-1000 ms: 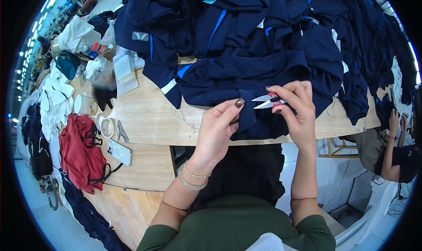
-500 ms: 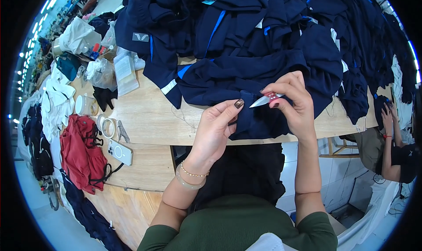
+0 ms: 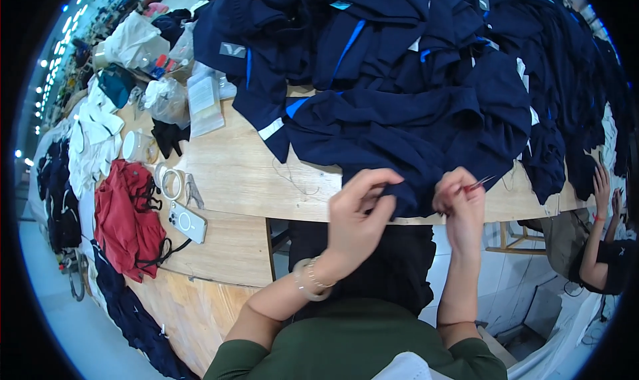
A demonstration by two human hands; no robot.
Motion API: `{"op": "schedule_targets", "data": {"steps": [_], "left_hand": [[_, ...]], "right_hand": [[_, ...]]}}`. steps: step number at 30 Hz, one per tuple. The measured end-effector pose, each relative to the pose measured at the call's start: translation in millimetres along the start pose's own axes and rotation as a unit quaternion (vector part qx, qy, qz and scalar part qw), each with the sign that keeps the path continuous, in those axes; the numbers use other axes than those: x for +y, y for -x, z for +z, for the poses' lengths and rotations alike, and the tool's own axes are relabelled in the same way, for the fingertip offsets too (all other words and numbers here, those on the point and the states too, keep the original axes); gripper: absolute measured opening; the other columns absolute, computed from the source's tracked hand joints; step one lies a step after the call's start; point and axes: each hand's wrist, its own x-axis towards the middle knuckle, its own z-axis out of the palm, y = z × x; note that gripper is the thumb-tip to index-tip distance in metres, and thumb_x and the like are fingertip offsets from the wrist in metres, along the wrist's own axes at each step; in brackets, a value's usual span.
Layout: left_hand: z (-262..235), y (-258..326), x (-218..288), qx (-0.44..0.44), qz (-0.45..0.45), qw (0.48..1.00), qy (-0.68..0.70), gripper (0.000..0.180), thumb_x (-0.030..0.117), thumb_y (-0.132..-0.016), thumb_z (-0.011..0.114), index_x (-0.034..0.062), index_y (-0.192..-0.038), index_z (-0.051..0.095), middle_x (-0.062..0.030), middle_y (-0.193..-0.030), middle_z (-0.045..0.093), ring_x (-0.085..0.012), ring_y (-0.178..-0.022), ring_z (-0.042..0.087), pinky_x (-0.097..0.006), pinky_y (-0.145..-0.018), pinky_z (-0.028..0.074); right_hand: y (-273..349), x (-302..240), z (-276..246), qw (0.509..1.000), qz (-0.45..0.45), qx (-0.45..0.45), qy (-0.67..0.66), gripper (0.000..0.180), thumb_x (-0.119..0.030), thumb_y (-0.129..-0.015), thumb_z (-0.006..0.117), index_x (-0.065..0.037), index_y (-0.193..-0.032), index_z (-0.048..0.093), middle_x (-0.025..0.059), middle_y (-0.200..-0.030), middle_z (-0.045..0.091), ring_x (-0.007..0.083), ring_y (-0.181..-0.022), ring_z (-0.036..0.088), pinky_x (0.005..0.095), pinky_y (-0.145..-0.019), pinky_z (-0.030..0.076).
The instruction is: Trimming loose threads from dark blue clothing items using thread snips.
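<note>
Navy fabric garments lie heaped over the wooden table, and the nearest navy garment (image 3: 413, 123) hangs to its front edge. My left hand (image 3: 359, 213) is at that garment's lower edge, thumb and forefinger curved and apart, with dark cloth showing in the gap. Whether other fingers touch the cloth is hidden. In my right hand (image 3: 460, 210) are small red-handled thread snips (image 3: 474, 186), their thin pointed blades turned out to the right. The right fingertips meet the edge of the same garment; blur hides whether they pinch it.
On the table's left side are a red bag (image 3: 126, 213), a phone (image 3: 188, 221), tape rolls (image 3: 172, 184), a clear cup (image 3: 138, 147) and plastic bags (image 3: 166, 102). Loose thread (image 3: 293, 180) lies on the wood. At the far right a co-worker's hands (image 3: 602, 187) touch fabric.
The snips have turned from pointing left at the cloth to pointing right. My left thumb and forefinger have parted from the cloth they pinched. Both hands sit lower, and the view has shifted.
</note>
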Motion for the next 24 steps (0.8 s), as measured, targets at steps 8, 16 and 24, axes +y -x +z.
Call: {"op": "schedule_targets", "data": {"steps": [8, 16, 24], "left_hand": [[-3.8, -13.5, -2.2, -0.183, -0.043, 0.981, 0.056, 0.036, 0.007, -0.095, 0.048, -0.0040, -0.129, 0.050, -0.0133, -0.122, 0.059, -0.0169, -0.110, 0.057, -0.026, -0.093, 0.044], [-121.0, -84.6, -78.9, -0.028, 0.125, 0.815, -0.565, 0.044, 0.003, -0.068, 0.071, 0.0125, -0.110, 0.062, -0.0096, -0.134, 0.046, -0.0325, -0.128, 0.038, -0.049, -0.098, 0.034], [-134.7, -133.2, -13.4, -0.065, -0.031, 0.990, -0.119, 0.008, 0.003, -0.085, 0.062, -0.0025, -0.089, 0.066, -0.0009, -0.081, 0.066, -0.0052, -0.071, 0.057, -0.017, -0.064, 0.045]], "right_hand": [[-2.7, 6.6, 15.9, 0.975, -0.011, 0.197, 0.103, 0.007, -0.007, -0.084, 0.068, -0.004, -0.088, 0.064, -0.0070, -0.073, 0.049, 0.0013, -0.060, 0.038, 0.0183, -0.051, 0.026], [-28.7, -26.5, -24.2, 0.964, -0.063, 0.246, 0.079, 0.013, -0.017, -0.086, 0.068, -0.007, -0.094, 0.066, -0.0094, -0.069, 0.049, -0.0011, -0.054, 0.033, 0.0164, -0.048, 0.021], [-70.1, -57.0, -84.1, 0.943, -0.088, 0.321, -0.019, 0.021, -0.015, -0.085, 0.068, 0.000, -0.099, 0.066, 0.0027, -0.089, 0.065, 0.0091, -0.076, 0.059, 0.0211, -0.071, 0.044]]}}
